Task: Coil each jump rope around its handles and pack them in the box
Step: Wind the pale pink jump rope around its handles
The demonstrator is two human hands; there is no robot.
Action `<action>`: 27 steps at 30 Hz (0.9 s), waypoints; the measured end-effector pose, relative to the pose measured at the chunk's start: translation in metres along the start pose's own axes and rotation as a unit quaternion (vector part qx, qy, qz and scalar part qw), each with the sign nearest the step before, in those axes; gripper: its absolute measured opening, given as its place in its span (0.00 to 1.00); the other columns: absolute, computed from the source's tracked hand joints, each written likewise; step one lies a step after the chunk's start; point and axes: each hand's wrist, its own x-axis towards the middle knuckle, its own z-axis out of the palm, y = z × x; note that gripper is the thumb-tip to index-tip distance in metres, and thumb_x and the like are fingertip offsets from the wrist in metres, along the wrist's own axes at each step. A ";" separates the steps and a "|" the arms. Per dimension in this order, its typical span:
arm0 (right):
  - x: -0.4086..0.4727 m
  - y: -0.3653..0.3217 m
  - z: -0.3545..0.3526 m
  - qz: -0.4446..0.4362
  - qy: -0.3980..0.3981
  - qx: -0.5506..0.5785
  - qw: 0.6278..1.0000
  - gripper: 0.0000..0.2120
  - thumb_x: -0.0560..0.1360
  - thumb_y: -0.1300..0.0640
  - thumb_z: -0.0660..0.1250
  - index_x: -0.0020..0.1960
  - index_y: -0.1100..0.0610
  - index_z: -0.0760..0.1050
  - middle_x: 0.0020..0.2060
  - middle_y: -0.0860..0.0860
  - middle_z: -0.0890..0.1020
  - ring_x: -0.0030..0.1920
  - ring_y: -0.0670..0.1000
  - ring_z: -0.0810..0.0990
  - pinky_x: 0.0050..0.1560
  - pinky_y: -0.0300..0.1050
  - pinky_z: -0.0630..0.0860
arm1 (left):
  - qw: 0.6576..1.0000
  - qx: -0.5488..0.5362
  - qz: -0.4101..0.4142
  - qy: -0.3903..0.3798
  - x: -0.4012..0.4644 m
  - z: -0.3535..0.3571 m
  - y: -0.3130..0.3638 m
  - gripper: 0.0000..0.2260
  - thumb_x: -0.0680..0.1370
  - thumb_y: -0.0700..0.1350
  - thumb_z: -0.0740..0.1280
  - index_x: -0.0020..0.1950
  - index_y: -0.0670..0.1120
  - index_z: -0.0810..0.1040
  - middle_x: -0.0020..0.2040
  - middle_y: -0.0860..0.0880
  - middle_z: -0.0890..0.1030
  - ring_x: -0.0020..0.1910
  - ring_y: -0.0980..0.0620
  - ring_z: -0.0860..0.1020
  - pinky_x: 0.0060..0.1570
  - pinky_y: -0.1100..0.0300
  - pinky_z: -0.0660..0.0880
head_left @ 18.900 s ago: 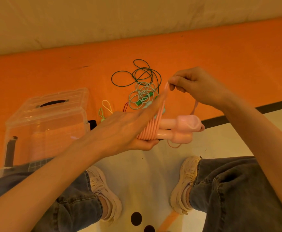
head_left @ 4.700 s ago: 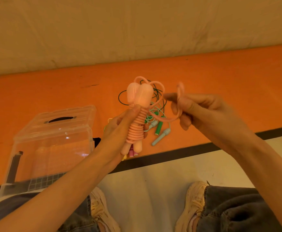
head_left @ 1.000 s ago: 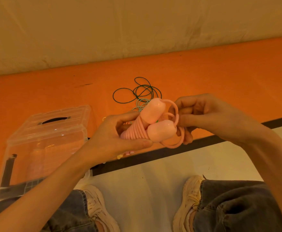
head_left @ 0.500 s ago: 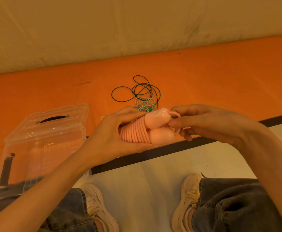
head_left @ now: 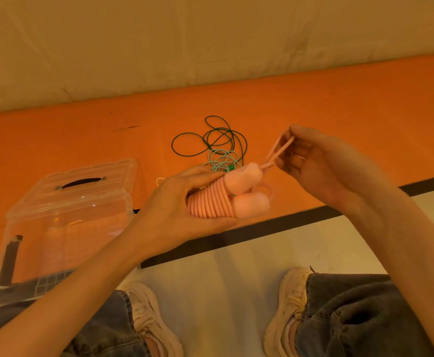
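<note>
Warm, dim orange-yellow light tints the whole head view, so colours run toward amber and shadows stay soft and shallow. Small glints show on the clear plastic box (head_left: 69, 202), and the right hand (head_left: 321, 163) is slightly smeared by motion blur. Wide-angle distortion bows the black floor line (head_left: 275, 228) and stretches the forearms near the lower edges.

Box (head_left: 69, 202) left of loose ropes (head_left: 215, 148)
</note>
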 end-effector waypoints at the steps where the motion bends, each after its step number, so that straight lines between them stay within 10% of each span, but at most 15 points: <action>1: 0.001 0.000 -0.001 -0.015 0.014 0.000 1.000 0.10 0.78 0.59 0.61 0.39 0.58 0.74 0.34 0.50 0.78 0.38 0.48 0.77 0.43 0.41 0.75 | 1.000 -0.013 -0.004 0.003 0.000 0.000 0.001 0.25 0.64 0.62 0.73 0.60 0.66 0.73 0.53 0.58 0.77 0.52 0.58 0.77 0.47 0.58 0.76; 10: -0.003 -0.017 -0.010 -0.040 0.027 0.100 0.994 0.07 0.76 0.60 0.62 0.39 0.57 0.72 0.34 0.49 0.76 0.35 0.46 0.77 0.40 0.38 0.75 | 0.998 -0.046 -0.012 0.036 0.002 -0.001 0.010 0.27 0.61 0.59 0.77 0.57 0.69 0.71 0.54 0.70 0.77 0.51 0.69 0.76 0.46 0.72 0.75; 15: -0.005 -0.012 -0.005 0.033 -0.081 -0.145 0.986 0.07 0.66 0.64 0.68 0.30 0.57 0.77 0.28 0.50 0.72 0.29 0.45 0.69 0.32 0.36 0.69 | 0.996 0.066 0.028 0.044 -0.006 -0.002 0.005 0.28 0.66 0.63 0.71 0.65 0.65 0.70 0.58 0.68 0.75 0.57 0.68 0.73 0.49 0.71 0.72; 27: -0.008 -0.003 0.001 -0.047 -0.060 -0.393 0.916 0.17 0.68 0.66 0.73 0.56 0.56 0.80 0.46 0.52 0.84 0.39 0.39 0.81 0.38 0.27 0.75 | 0.977 0.200 0.047 0.061 -0.009 0.006 -0.001 0.30 0.69 0.61 0.71 0.70 0.62 0.68 0.61 0.62 0.75 0.57 0.62 0.75 0.45 0.53 0.78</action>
